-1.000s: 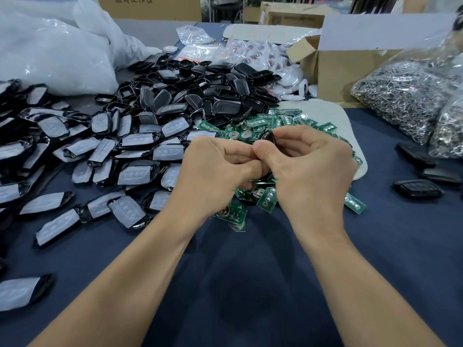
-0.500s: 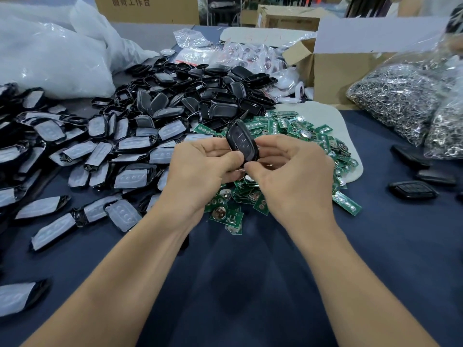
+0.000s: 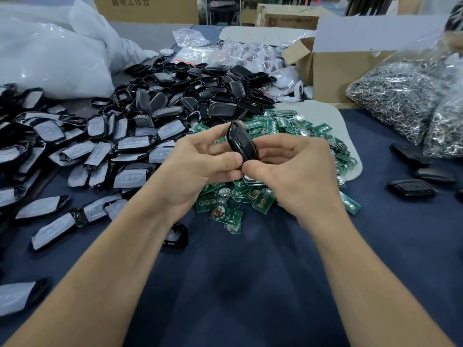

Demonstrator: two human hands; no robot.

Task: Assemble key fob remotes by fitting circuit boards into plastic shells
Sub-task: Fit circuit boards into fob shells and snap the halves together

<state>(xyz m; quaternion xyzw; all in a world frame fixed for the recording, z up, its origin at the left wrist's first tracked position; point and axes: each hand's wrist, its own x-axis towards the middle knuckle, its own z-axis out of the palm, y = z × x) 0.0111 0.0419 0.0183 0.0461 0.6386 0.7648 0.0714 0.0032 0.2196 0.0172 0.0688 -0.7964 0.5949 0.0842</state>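
Observation:
A glossy black key fob (image 3: pixel 241 141) stands tilted on its edge between both hands, above the heap of green circuit boards (image 3: pixel 280 126). My left hand (image 3: pixel 198 166) grips its left side with thumb and curled fingers. My right hand (image 3: pixel 293 169) pinches its lower end with the thumb, fingers curled behind it. The fob's lower part is hidden by my thumbs. Black empty shells (image 3: pixel 195 96) are piled behind the hands. Shell halves with grey button pads (image 3: pixel 130 176) are spread at the left.
Assembled fobs (image 3: pixel 412 188) lie at the right on the dark blue cloth (image 3: pixel 250 284). Bags of metal key rings (image 3: pixel 400 96) and a cardboard box (image 3: pixel 333 68) stand at the back right. White plastic bags (image 3: pixel 50 53) fill the back left. One black shell (image 3: pixel 176 236) lies under my left forearm.
The fob, first hidden inside my closed hands, has come up into view and turned from face-on to edge-on. Both hands stay close together over the circuit boards.

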